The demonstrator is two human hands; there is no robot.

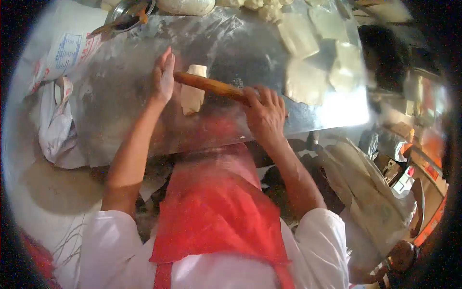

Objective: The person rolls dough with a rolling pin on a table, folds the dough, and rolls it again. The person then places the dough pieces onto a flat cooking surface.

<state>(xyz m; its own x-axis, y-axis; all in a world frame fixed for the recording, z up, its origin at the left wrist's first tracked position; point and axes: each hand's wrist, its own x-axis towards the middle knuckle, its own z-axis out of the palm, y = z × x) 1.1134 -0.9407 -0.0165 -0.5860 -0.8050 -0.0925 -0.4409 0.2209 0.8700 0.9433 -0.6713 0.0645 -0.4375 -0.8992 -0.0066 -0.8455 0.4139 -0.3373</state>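
A wooden rolling pin (214, 86) lies slantwise across a narrow strip of pale dough (192, 98) on the metal worktop (130, 120). My right hand (264, 111) is closed over the pin's right part, with the fingers curled around it. At the pin's left end, my left hand (163, 77) stands on edge with its fingers stretched out and pointing away from me. Whether its palm touches the pin's end cannot be made out. The dough shows on both sides of the pin, its middle hidden under it.
Several flat dough sheets (308, 82) lie at the worktop's right. Dough lumps (264, 8) and a large dough mass (185, 5) are along the far side. A metal bowl (130, 19) with a utensil is at far left, near a printed sack (72, 45) and a tape roll (62, 90).
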